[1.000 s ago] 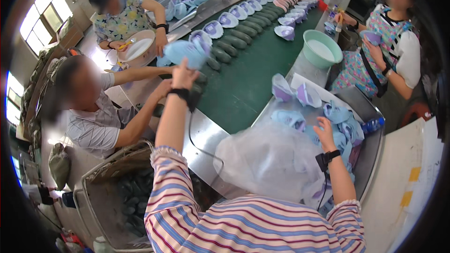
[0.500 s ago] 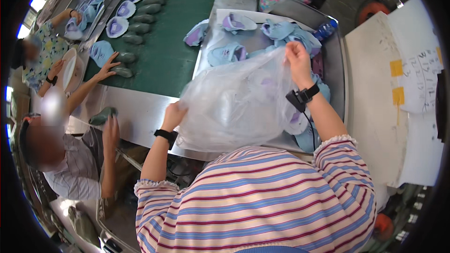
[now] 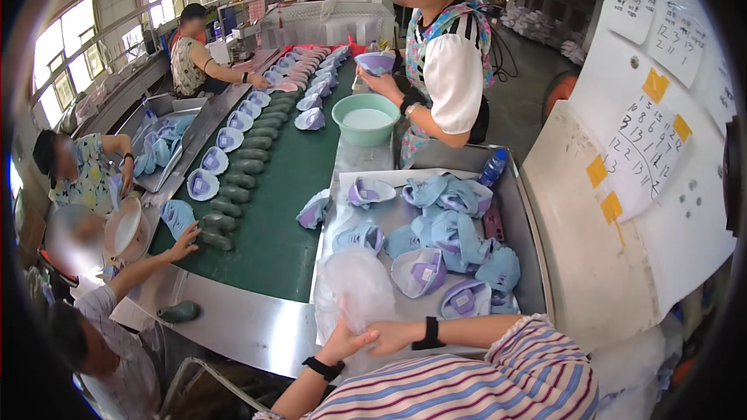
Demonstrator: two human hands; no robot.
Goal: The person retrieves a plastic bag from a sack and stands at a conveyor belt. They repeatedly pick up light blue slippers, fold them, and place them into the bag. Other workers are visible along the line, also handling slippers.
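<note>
A clear plastic bag (image 3: pixel 354 278) stands bunched up above the near left of the metal tray. My left hand (image 3: pixel 346 341) is closed around its gathered lower part. My right hand (image 3: pixel 393 336) meets the left at the thumb, its fingers closed on the same gathered plastic; the fingertips are partly hidden. Beyond and to the right of the bag lie several light-blue and purple shoe uppers (image 3: pixel 420 272). The metal tray (image 3: pixel 537 264) around them has a raised right side.
A green conveyor belt (image 3: pixel 268 264) carries rows of dark green shoe lasts (image 3: pixel 247 166) and purple uppers (image 3: pixel 204 184). A green basin (image 3: pixel 364 132) and a blue-capped bottle (image 3: pixel 493 167) stand farther off. Co-workers are at the left and far side; one co-worker's hand (image 3: pixel 185 241) reaches over the belt.
The bag, spread wide between my hands before, is now bunched up. My hands have come together, the right moving left and down. The view has tilted up, showing more of the room.
</note>
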